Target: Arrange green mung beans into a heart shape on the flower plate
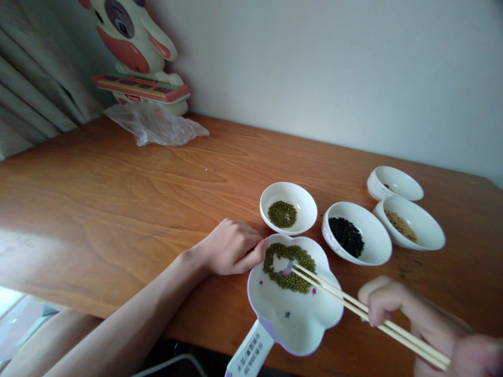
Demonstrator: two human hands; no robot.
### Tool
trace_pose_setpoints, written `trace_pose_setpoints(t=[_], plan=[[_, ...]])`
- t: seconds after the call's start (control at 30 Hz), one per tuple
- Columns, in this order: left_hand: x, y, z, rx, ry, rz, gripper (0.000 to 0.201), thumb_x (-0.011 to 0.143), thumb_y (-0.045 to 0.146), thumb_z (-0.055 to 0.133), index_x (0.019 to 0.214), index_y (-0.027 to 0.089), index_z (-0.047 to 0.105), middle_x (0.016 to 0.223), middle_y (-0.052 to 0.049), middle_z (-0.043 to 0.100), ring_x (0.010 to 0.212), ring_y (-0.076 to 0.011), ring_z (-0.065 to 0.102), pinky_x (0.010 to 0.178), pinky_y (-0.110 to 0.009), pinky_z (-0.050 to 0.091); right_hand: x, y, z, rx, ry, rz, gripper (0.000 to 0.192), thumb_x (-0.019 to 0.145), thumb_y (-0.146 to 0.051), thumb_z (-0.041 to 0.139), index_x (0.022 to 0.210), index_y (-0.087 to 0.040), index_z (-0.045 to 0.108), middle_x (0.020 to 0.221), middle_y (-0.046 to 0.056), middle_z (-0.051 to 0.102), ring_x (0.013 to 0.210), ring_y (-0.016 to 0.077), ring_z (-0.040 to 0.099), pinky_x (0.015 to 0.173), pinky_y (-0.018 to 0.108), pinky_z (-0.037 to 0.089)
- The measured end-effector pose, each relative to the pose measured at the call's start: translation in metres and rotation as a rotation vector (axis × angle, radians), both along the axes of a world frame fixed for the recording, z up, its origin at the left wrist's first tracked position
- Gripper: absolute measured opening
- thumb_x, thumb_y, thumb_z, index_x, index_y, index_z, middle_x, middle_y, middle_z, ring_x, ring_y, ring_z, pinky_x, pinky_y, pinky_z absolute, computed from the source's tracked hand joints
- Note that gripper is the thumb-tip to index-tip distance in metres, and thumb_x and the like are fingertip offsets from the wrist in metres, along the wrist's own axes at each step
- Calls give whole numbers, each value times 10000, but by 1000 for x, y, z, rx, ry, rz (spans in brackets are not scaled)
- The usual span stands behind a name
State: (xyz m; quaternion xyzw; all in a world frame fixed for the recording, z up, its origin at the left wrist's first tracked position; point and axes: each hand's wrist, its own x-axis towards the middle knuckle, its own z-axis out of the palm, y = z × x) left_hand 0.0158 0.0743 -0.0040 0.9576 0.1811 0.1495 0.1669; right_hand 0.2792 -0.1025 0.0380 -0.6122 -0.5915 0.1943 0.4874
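My right hand [408, 314] grips a pair of wooden chopsticks [353, 303]. Their tips touch down inside a flower-shaped white dish [304, 327] with a lilac rim and a labelled handle. Green mung beans [298, 283] lie in a ring around the tips; I see no bean pinched between them. My left hand [233, 248] rests on the table with curled fingers, thumb against the dish's left rim; whether anything is under the fingers is hidden. Just behind the dish stands a white bowl [304, 209] with more mung beans [282, 213] in it.
To the right are a bowl [377, 241] of black beans [346, 236], a bowl [428, 230] of tan beans or grains [400, 225], and a bowl [404, 183] with something small and dark. A crumpled plastic bag [157, 125] and a cow-shaped toy keyboard [141, 86] stand back left.
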Motion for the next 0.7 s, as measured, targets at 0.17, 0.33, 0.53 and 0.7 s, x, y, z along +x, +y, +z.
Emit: trace_pose_setpoints(t=[0.17,0.33,0.53,0.7], plan=[[0,0,0,-1,8,-2,437,1068,317,326,721,174,549,694,-25,612,621,-127,550,608,-290,357,-2,2,0,-13,12,-13,786,962,-706,81,585,-227,577,611,47,582,542,216,565,493,335,418],[0,0,-1,-9,7,0,427,1063,311,347,712,175,547,688,-18,612,620,-126,552,605,-296,354,17,-2,1,-98,4,71,792,964,-706,80,624,-231,614,661,64,633,599,230,612,507,344,439],[0,1,-1,-25,-17,-12,421,1057,292,356,702,170,547,675,-18,620,609,-119,552,599,-286,356,39,-10,-7,-211,23,139,761,972,-677,92,735,-246,672,775,80,670,736,263,657,571,358,488],[1,1,-1,-40,15,-8,428,1065,308,326,712,172,527,692,-16,617,624,-121,553,612,-286,351,25,-7,-3,-155,67,59,796,974,-686,58,687,-238,650,722,68,639,714,240,613,605,354,462]])
